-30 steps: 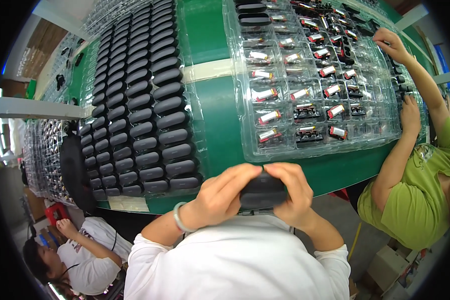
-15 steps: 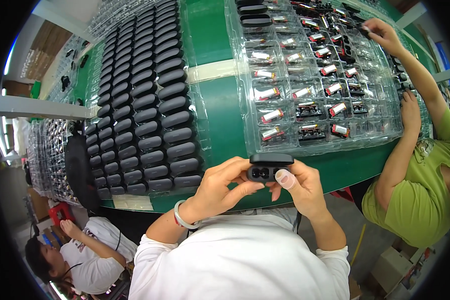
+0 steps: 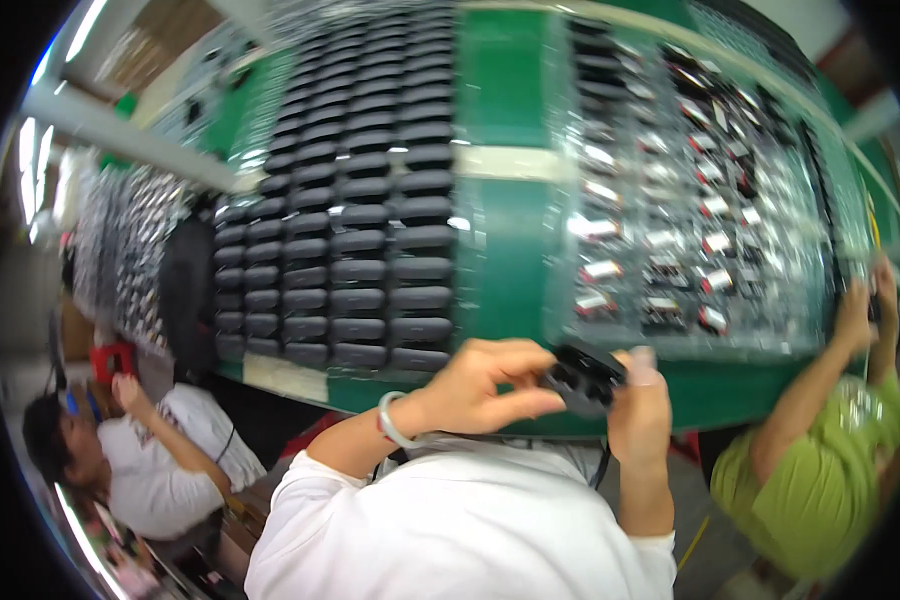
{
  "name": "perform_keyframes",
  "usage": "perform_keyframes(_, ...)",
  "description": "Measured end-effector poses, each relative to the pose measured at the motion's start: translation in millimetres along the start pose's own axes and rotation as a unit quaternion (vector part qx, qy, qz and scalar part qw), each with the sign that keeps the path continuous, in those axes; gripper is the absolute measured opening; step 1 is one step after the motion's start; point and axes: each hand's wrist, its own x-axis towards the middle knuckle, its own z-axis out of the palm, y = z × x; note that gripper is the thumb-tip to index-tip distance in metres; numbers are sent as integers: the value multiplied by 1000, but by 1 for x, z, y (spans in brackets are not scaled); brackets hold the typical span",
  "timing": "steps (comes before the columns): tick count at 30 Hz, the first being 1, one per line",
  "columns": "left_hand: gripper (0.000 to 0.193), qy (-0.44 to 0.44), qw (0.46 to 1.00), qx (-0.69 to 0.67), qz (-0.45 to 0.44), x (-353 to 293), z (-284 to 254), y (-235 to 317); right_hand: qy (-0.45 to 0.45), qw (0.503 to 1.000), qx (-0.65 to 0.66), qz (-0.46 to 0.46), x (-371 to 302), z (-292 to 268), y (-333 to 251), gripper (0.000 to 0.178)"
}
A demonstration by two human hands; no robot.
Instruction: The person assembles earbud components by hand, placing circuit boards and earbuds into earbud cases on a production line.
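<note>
Between my two hands, just off the table's front edge, is a small black earbud charging case (image 3: 582, 380). It is tilted, and blur hides how far its lid stands up and what sits in its wells. My left hand (image 3: 490, 388), with a pale bangle on the wrist, pinches the case's left end between thumb and fingers. Closed around the right end is my right hand (image 3: 642, 405), its thumb pointing up and wearing a light covering at the tip. Beyond my left hand, dark closed cases (image 3: 360, 270) lie in rows in a clear tray.
A clear plastic tray (image 3: 625, 335) of red-and-silver parts and black pieces lies on the green table (image 3: 505, 260) at right. Pale tape (image 3: 510, 163) crosses the table. A co-worker in green (image 3: 820, 470) works at far right; another person in white (image 3: 185, 450) is at lower left.
My view has turned, so the trays appear farther right. The case has tilted, and my right thumb has come off its wells. The green-sleeved co-worker's hands have come together at far right.
</note>
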Motion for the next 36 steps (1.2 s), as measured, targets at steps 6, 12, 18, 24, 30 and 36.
perform_keyframes(6,28,2,998,-62,30,-3,-2,-1,34,832,-411,-371,-20,24,-20,58)
perform_keyframes(12,55,61,962,223,143,-19,-22,1,-33,820,-456,-343,-6,42,-11,39)
perform_keyframes(18,22,-41,925,371,75,-31,-108,24,-90,840,-392,-363,5,78,-14,54)
perform_keyframes(24,30,241,782,568,-87,-89,-307,7,-222,831,-394,-324,13,77,-32,51)
perform_keyframes(30,37,142,757,607,-196,-95,-367,-16,-338,721,-396,-457,24,78,-100,45)
perform_keyframes(36,36,128,799,533,-248,-89,-362,-21,-436,589,-419,-536,21,76,-183,27)
